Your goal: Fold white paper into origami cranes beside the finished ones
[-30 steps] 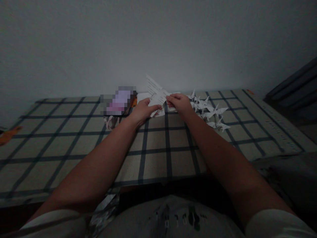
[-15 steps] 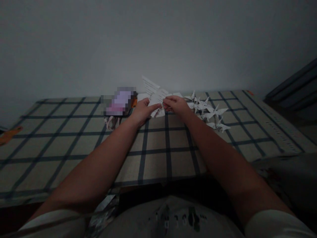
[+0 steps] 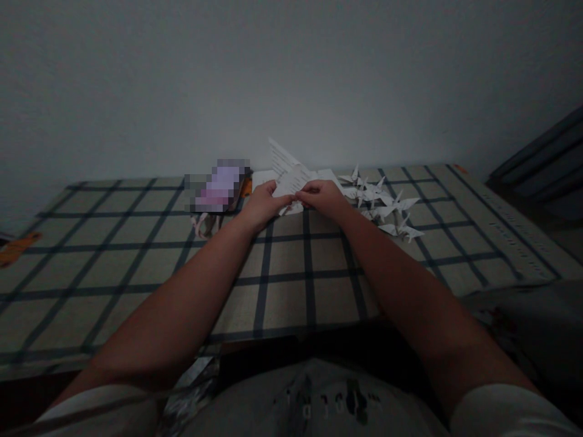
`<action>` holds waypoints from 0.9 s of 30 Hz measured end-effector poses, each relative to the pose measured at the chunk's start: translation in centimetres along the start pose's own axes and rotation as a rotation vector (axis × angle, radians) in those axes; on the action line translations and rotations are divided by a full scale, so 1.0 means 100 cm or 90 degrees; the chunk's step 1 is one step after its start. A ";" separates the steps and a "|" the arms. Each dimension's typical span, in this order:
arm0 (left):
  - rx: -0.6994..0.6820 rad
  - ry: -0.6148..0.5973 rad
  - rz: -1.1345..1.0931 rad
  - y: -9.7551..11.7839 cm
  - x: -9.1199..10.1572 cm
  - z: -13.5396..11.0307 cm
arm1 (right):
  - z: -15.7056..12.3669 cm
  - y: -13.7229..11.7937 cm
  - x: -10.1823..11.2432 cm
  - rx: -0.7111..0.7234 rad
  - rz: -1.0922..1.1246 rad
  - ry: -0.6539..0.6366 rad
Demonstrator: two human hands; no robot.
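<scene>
A printed sheet of paper (image 3: 291, 173), partly folded with one corner pointing up, is held between my hands near the wall. My left hand (image 3: 263, 205) grips its left side, thumb stretched across the near edge. The fingers of my right hand (image 3: 321, 197) are pinched on the paper's near right part, close to the left thumb tip. Both hands hide some of the folds. Just right of my right hand lie several folded paper cranes (image 3: 385, 206), white with pointed wings.
A phone (image 3: 223, 187), its screen blurred, rests left of my hands, with a pale pink strap (image 3: 204, 224) by its near end. A checked cloth (image 3: 286, 297) covers the table. The wall (image 3: 291, 79) rises directly behind. An orange piece (image 3: 20, 247) lies at the far left.
My right fingers have come in closer to the left thumb and curled onto the paper. The paper's raised corner has shifted slightly to the right. The cranes and phone stay put.
</scene>
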State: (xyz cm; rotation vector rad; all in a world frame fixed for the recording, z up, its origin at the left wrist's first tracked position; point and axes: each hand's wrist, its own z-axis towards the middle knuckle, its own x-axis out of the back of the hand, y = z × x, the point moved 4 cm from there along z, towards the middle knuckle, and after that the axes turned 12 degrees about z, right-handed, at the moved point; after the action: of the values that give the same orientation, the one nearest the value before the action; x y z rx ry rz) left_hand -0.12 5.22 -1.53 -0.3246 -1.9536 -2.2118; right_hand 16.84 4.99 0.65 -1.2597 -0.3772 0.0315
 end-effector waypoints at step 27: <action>0.002 -0.049 -0.064 -0.005 -0.003 0.003 | 0.006 0.010 0.014 -0.019 0.098 0.170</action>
State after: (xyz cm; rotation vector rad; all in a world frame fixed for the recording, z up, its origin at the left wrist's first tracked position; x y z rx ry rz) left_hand 0.09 5.59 -2.05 -0.3231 -2.0565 -2.2890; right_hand 18.13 6.16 0.24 -1.3013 -0.0498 -0.0116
